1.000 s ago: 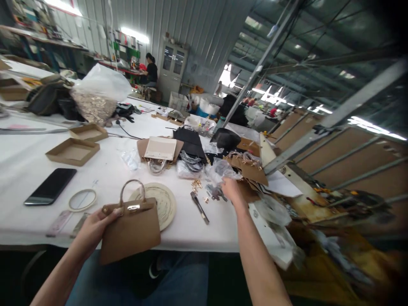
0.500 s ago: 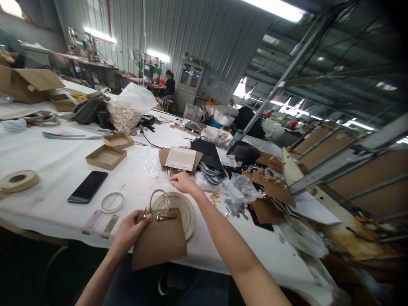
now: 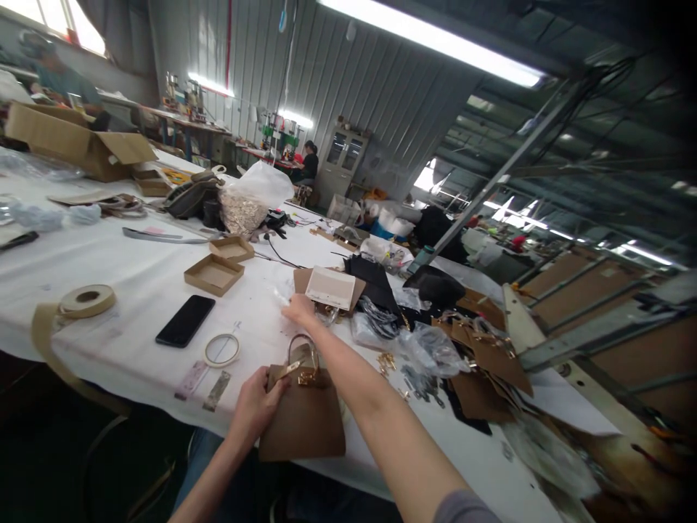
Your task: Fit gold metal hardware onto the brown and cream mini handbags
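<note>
My left hand [image 3: 262, 399] grips the upper left edge of a small brown handbag [image 3: 305, 421], thumb on its front. The bag has a curved top handle [image 3: 300, 341] and a gold-coloured clasp [image 3: 309, 378], and is held upright at the table's front edge. Stretched forward, my right hand [image 3: 299, 309] is beside some clear plastic wrap [image 3: 280, 290], left of a brown panel with a cream piece [image 3: 331, 288] on it. Its fingers are curled together; what they hold, if anything, is too small to tell.
A black phone [image 3: 186, 320], a thin tape ring [image 3: 221, 350] and a tape roll [image 3: 87, 299] lie to the left. Small gold fittings [image 3: 386, 362], grey metal parts [image 3: 423, 383] and stacked brown panels [image 3: 484, 356] are on the right. Cardboard trays [image 3: 214, 274] stand farther back.
My right hand has moved left, close to the clear plastic wrap. My left hand still grips the handbag, which now stands more upright. The view has turned left.
</note>
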`<state>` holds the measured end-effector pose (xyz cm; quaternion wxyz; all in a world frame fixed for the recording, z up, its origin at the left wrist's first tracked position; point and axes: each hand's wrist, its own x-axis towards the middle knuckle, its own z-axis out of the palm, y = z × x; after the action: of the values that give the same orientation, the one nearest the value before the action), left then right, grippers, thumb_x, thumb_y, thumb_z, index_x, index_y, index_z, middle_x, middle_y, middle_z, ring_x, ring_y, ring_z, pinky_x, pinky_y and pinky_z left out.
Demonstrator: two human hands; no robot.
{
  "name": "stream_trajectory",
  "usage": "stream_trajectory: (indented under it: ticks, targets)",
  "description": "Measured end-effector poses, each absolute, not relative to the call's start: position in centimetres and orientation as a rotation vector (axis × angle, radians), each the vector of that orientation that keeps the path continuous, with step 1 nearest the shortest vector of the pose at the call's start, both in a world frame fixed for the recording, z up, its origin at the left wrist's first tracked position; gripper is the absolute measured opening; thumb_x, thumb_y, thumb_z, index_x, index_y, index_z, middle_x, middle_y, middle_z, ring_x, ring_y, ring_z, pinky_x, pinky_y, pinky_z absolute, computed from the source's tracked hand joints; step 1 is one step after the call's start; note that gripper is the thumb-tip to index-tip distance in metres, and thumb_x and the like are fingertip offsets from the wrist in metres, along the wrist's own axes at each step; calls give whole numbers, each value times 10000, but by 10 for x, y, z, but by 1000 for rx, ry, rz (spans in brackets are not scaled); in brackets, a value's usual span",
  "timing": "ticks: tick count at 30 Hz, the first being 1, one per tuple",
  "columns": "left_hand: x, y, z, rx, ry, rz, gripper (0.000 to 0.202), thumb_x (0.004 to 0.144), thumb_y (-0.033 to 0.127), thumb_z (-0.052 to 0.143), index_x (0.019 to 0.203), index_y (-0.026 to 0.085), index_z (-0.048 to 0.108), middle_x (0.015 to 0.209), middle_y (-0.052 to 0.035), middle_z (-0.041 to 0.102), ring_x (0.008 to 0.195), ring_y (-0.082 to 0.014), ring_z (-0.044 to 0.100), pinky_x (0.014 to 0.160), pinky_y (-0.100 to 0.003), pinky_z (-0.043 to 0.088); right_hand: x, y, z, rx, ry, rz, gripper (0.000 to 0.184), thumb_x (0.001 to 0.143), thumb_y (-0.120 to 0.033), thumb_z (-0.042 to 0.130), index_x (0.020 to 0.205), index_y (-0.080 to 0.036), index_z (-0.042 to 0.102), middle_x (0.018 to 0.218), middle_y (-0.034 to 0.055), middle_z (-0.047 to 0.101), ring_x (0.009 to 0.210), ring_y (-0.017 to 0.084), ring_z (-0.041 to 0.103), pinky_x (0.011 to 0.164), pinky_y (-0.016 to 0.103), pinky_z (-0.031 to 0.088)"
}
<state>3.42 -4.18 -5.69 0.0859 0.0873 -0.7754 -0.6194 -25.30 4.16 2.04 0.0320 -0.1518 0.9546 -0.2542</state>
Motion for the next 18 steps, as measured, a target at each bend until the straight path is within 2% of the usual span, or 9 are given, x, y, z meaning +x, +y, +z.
stream_trajectory:
  ticks: [1,3,5,7,13,18]
  targets:
    - [35,-41,-58,253,-2286,-1900,394,1014,637,748,1021,244,718,1025,-157,847,973,-368,799,810,-425,526,-255,45,22,-418,2927,-893,184,811,-318,888,905,-167,842,941,151,854,1119,354,827,921,322,607]
    - [35,-40,-61,252,-2253,-1956,424,987,647,793,1059,234,728,1066,-164,858,1008,-373,813,822,-418,544,-258,55,27,-297,2858,-1153,210,894,-373,791,856,-167,787,839,121,804,971,309,806,811,303,595]
    - [34,-39,-62,274,-2268,-1911,455,977,659,816,1079,223,739,1059,-151,860,1019,-368,815,839,-408,549,-258,65,31,-244,2709,-1423,268,946,-434,724,876,-176,742,777,79,756,802,248,748,694,282,566]
    - [32,-39,-62,311,-2298,-1861,488,957,679,835,1090,217,746,1038,-124,859,1009,-356,814,832,-390,546,-256,74,36,-246,2513,-1666,288,938,-475,739,914,-190,707,770,47,739,717,203,693,629,262,547]
    - [32,-40,-65,326,-2210,-2029,666,844,614,939,1312,186,735,1150,-129,881,1061,-360,844,858,-383,603,-263,87,61,-206,2054,-2119,373,879,-482,879,970,-223,627,800,8,723,720,181,693,672,278,622]
    - [39,-41,-71,218,-2156,-2100,602,865,557,943,1312,199,756,1271,-151,873,1156,-371,846,949,-406,643,-264,85,86,-291,1853,-2247,305,894,-355,906,1017,-204,671,843,12,745,704,165,676,651,266,602]
